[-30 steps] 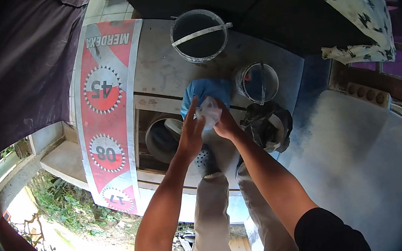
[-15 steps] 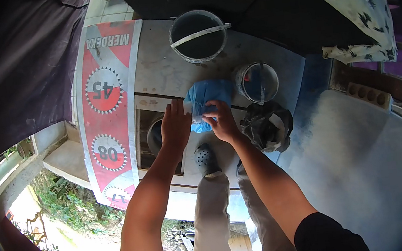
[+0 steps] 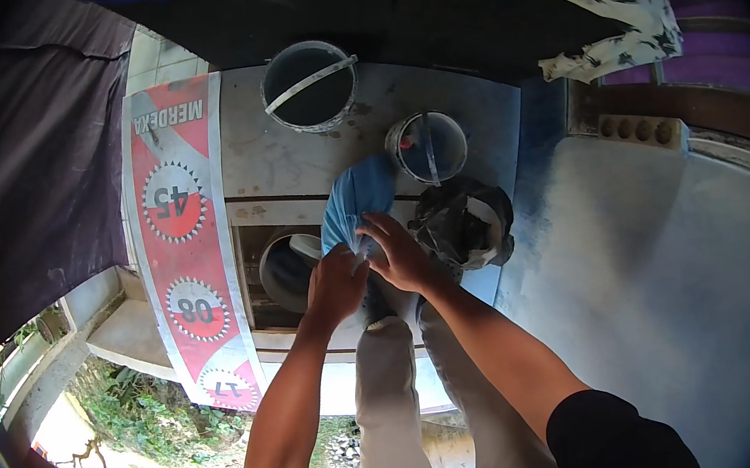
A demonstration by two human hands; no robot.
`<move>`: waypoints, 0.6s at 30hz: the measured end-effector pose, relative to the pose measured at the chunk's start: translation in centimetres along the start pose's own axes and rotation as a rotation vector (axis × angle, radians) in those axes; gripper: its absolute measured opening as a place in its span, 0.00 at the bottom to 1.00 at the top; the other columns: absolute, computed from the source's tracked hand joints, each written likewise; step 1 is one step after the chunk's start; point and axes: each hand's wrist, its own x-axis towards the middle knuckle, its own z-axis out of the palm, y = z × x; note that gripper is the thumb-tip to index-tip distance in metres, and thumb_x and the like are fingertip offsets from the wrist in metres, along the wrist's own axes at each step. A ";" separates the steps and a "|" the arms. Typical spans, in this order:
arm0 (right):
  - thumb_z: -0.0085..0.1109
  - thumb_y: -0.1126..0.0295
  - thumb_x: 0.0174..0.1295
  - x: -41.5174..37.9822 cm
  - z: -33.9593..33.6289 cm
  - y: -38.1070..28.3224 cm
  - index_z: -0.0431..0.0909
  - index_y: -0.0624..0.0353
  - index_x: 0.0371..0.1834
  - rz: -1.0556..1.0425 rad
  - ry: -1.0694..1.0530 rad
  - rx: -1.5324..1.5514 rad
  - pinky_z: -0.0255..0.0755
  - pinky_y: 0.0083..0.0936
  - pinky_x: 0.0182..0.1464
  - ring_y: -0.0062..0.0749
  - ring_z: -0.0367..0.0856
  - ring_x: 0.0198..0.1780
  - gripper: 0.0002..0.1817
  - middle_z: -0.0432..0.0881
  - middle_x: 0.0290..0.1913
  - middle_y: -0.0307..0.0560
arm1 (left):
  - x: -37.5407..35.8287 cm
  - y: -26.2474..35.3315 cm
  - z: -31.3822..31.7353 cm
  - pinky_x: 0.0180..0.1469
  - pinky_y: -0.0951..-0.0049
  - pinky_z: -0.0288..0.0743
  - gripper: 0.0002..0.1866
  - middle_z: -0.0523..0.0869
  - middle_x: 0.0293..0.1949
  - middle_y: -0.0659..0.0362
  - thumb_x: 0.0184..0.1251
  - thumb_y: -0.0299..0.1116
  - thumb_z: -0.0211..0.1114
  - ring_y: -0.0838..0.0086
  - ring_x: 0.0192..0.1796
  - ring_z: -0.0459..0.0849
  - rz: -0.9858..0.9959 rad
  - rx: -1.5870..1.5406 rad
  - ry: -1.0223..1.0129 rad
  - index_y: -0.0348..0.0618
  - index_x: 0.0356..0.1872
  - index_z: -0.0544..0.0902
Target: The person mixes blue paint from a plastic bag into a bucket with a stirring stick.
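Note:
A blue plastic bag hangs or rests in front of my legs, its near end drawn together into a pale, crumpled neck. My left hand is closed on that gathered end from the left. From the right, my right hand pinches the same end, its fingers bent around the plastic. Both hands nearly meet there. What the bag contains is hidden. Just right of my right hand sits a black plastic bag with something pale in its opening.
Two buckets, a larger one and a smaller one, stand beyond the bag. To the left, a round container sits in a floor recess beside a red and white banner. A pale wall rises at right.
Both hands have come closer together and nearer my body, drawing the blue bag's end with them. The bag now looks longer and more stretched. The view has shifted slightly.

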 end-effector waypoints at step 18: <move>0.67 0.76 0.52 -12.2 -5.8 -8.2 0.81 0.53 0.58 -0.031 0.133 0.339 0.66 0.44 0.71 0.54 0.75 0.69 0.26 0.81 0.65 0.52 | -8.9 16.4 -3.1 0.44 0.57 0.80 0.10 0.87 0.42 0.43 0.61 0.30 0.67 0.46 0.41 0.87 0.112 -0.097 -0.153 0.30 0.36 0.88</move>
